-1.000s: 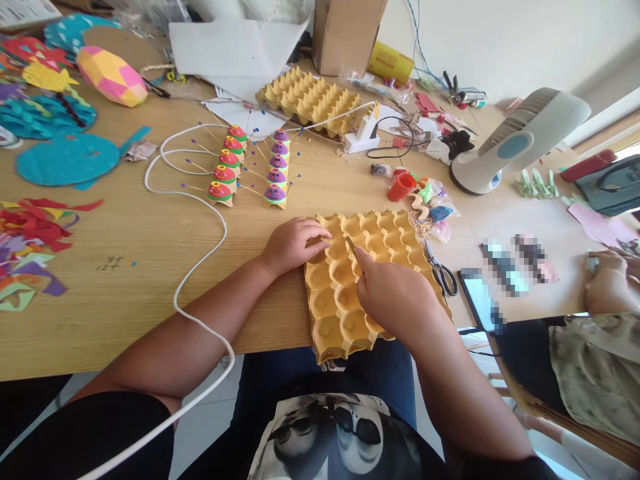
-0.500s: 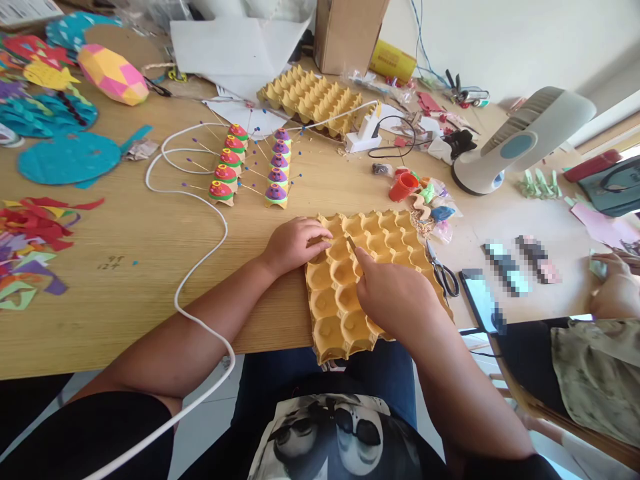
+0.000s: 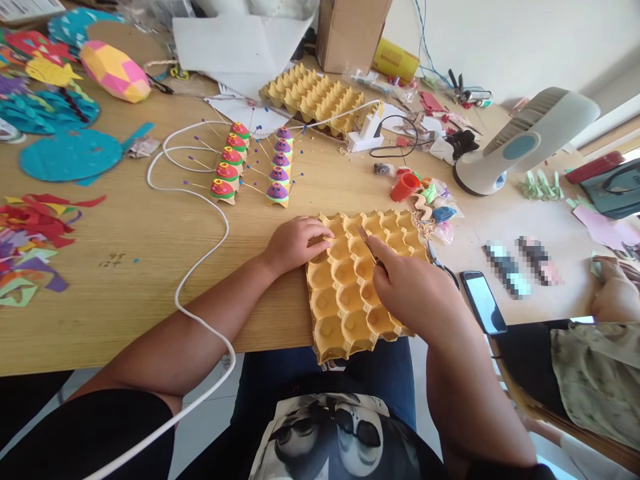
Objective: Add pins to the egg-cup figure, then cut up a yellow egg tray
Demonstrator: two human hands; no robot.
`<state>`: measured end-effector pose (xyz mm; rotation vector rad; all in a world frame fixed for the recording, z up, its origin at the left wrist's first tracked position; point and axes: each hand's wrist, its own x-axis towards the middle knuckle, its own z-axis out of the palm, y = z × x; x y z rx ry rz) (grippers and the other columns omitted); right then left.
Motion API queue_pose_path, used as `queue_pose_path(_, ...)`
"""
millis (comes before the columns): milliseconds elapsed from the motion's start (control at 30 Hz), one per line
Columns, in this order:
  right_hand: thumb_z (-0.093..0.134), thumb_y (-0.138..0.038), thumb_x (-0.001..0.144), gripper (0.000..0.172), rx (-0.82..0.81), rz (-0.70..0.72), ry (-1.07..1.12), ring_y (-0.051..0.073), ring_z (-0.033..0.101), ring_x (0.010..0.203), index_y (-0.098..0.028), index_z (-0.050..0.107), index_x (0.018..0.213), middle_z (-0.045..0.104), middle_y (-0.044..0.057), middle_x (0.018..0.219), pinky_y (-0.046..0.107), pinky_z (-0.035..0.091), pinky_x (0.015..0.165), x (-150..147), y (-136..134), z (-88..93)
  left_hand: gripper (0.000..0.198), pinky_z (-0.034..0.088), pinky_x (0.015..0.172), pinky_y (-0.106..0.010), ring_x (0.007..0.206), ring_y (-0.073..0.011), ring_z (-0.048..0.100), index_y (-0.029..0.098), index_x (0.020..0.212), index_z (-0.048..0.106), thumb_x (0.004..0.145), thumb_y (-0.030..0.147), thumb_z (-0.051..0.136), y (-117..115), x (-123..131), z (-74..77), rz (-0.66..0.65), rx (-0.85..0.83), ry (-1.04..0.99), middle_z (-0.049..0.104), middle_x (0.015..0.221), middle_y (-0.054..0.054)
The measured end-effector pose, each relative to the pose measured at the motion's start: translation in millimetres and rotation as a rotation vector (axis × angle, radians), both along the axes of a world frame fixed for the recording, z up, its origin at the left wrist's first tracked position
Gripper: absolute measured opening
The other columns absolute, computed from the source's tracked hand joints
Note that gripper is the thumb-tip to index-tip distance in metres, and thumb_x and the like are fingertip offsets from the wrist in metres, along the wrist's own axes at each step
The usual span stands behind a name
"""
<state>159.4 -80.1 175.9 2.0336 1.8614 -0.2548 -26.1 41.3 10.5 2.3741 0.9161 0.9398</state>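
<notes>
On table (image 3: 125, 313): 2 egg trays (image 3: 346, 300); left hand (image 3: 295, 244): touching one, grip unclear; right hand (image 3: 414, 293): clasping 1 blade (image 3: 365, 239)

Off to my left I see two lines of handwriting (image 3: 112, 260) on the wooden tabletop (image 3: 120, 320); the lower starts with what looks like "12", the rest too unclear. Print on the yellow roll (image 3: 395, 61) at the back is too small to read.

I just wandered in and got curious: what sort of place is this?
Probably a craft room or small handicraft workshop: the wooden table bears a row of red-and-green decorated cups, cut strips of coloured paper and, at its near edge, a yellow egg tray.
</notes>
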Motion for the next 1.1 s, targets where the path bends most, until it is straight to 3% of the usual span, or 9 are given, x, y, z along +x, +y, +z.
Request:
queue_pose_path(300, 0.035, -0.027, 0.101, 0.063, 0.038, 0.03, 0.076, 0.027, 0.073, 0.096, -0.026, 0.032, 0.164, 0.079, 0.011, 0.113, 0.032, 0.047, 0.069, -10, 36, -27.8, 0.024, 0.051, 0.092, -0.037, 0.099, -0.0232, 0.07, 0.022, 0.102, 0.077, 0.096, 0.04, 0.064, 0, 0, 0.8, -0.006, -0.023, 0.018, 0.079, 0.106, -0.006)
queue_pose_path(767, 0.037, -0.023, 0.1, 0.065, -0.001, 0.038, 0.002, 0.027, 0.075, 0.096, -0.021, 0.032, 0.165, 0.079, 0.013, 0.111, 0.034, 0.051, 0.071, -24, 39, -22.9, 0.022, 0.05, 0.091, -0.038, 0.098, -0.0236, 0.07, 0.022, 0.102, 0.077, 0.095, 0.039, 0.065, 1, 0, -2.8, -0.014, 0.012, 0.011, 0.079, 0.105, -0.005)
queue_pose_path(967, 0.04, -0.022, 0.096, 0.056, -0.029, 0.052, 0.043, 0.029, 0.073, 0.106, -0.022, 0.05, 0.152, 0.077, 0.013, 0.12, 0.036, 0.053, 0.077, -20, 53, -12.0, 0.019, 0.05, 0.092, -0.037, 0.099, -0.0224, 0.07, 0.021, 0.101, 0.076, 0.096, 0.035, 0.064, 1, 0, -3.7, -0.014, 0.02, 0.002, 0.08, 0.105, -0.003)
queue_pose_path(1100, 0.041, -0.02, 0.095, 0.054, -0.057, 0.047, 0.039, 0.029, 0.072, 0.109, -0.021, 0.053, 0.148, 0.077, 0.014, 0.119, 0.036, 0.054, 0.079, -24, 59, -10.3, 0.019, 0.05, 0.089, -0.035, 0.095, -0.0213, 0.069, 0.021, 0.101, 0.076, 0.096, 0.035, 0.064, 0, 0, -2.4, -0.005, 0.01, 0.008, 0.079, 0.104, -0.003)
